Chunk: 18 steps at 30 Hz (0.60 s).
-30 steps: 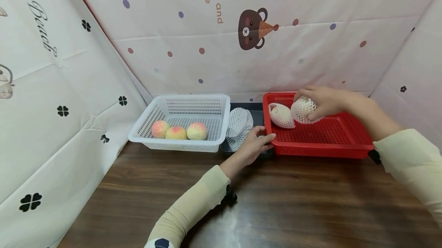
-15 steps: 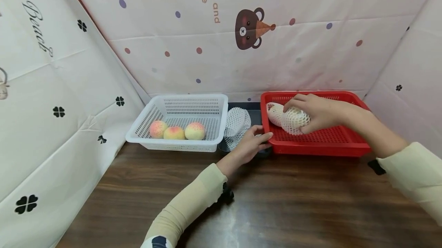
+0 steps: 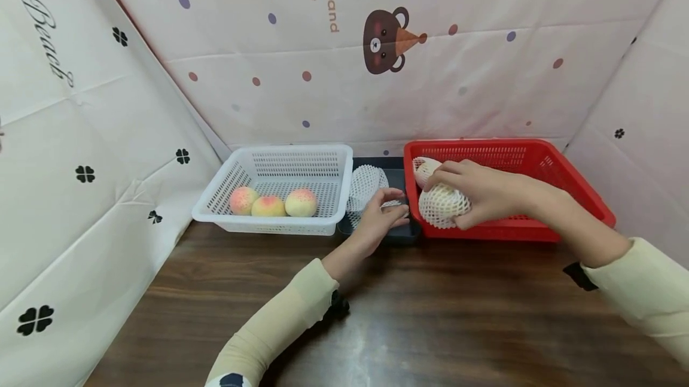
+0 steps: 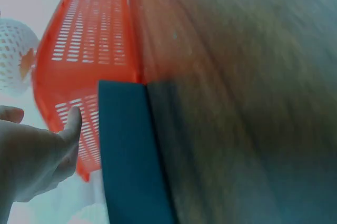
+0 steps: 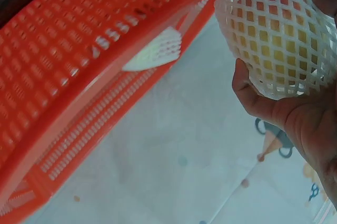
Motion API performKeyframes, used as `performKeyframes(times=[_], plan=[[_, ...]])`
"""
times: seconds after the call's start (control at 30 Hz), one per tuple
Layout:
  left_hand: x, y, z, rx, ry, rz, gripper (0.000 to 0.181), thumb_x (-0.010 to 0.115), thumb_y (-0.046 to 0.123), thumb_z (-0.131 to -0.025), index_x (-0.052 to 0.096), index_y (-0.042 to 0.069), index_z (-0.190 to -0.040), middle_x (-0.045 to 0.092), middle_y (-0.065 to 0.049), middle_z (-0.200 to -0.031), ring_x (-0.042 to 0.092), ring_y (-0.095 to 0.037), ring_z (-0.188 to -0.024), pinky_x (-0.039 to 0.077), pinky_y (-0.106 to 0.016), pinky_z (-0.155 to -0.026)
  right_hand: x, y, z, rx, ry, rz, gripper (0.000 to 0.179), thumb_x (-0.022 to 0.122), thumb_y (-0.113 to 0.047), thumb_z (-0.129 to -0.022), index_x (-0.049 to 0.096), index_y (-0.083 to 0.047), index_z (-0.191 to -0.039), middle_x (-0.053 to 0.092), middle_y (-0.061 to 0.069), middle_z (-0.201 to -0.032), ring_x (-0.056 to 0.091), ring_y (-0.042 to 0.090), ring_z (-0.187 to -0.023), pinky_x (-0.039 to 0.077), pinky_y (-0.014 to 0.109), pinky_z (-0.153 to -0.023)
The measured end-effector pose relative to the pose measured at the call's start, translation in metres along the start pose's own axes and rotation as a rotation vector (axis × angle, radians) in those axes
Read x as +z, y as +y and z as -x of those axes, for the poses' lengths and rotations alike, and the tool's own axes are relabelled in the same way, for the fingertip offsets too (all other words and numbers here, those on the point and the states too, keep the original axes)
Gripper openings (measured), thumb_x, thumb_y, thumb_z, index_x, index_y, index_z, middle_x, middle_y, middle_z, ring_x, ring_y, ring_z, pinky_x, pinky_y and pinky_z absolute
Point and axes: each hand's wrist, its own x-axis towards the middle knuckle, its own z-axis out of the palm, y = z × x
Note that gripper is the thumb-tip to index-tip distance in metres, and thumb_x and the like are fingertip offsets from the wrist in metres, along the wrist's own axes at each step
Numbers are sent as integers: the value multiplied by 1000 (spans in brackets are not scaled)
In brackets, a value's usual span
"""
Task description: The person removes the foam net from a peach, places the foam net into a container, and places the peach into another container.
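My right hand [image 3: 481, 192] grips a peach in a white foam net [image 3: 444, 206], raised over the near left part of the red basket [image 3: 584, 195]. In the right wrist view, yellow and red skin shows through the mesh of the netted peach [image 5: 279, 39], with the thumb and fingers around it. Another netted fruit [image 3: 425, 170] lies in the basket's left end, partly hidden by that hand. My left hand [image 3: 375, 219] hovers over the dark tray [image 3: 395, 176], just left of the red basket, its fingers loosely bent and holding nothing.
Left of the tray stands a white basket [image 3: 344, 195] with 3 bare peaches [image 3: 268, 206] along its near side. Loose foam nets [image 3: 367, 183] lie in the dark tray between the baskets. A patterned cloth [image 3: 301, 100] rises behind everything. Brown wooden table [image 3: 430, 315] extends in front.
My right hand has lifted the netted peach and carried it left and nearer. The left hand has let go of the red basket's rim and drawn back a little to the left.
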Motion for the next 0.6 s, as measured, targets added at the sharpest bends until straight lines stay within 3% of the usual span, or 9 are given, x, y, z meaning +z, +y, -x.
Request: performKeyframes(times=[0.17, 0.43, 0.6], plan=[[-12, 13, 12, 97, -47, -177, 40, 62, 5, -100, 49, 3, -138, 51, -16, -142, 54, -39, -131, 58, -37, -93, 12, -14, -5, -76, -30, -5, 85, 96, -26, -59, 56, -31, -134, 50, 3, -144, 44, 29, -129, 60, 45, -87], [-37, 23, 31, 219, -143, -580, 38, 60, 10, -102, 50, 6, -138, 51, -13, -145, 56, -33, -130, 56, -38, -97, 36, -34, -12, -237, -45, 42, 79, 92, -26, -62, 57, -26, -132, 53, 1, -136, 36, 34, -138, 52, 56, -99], [-49, 27, 43, 274, -222, -685, 41, 60, 6, -100, 48, 1, -139, 51, -17, -142, 55, -34, -129, 56, -37, -97, 44, -48, -14, -282, -60, 40, 73, 87, -26, -68, 55, -29, -133, 53, 0, -139, 42, 27, -129, 51, 49, -98]])
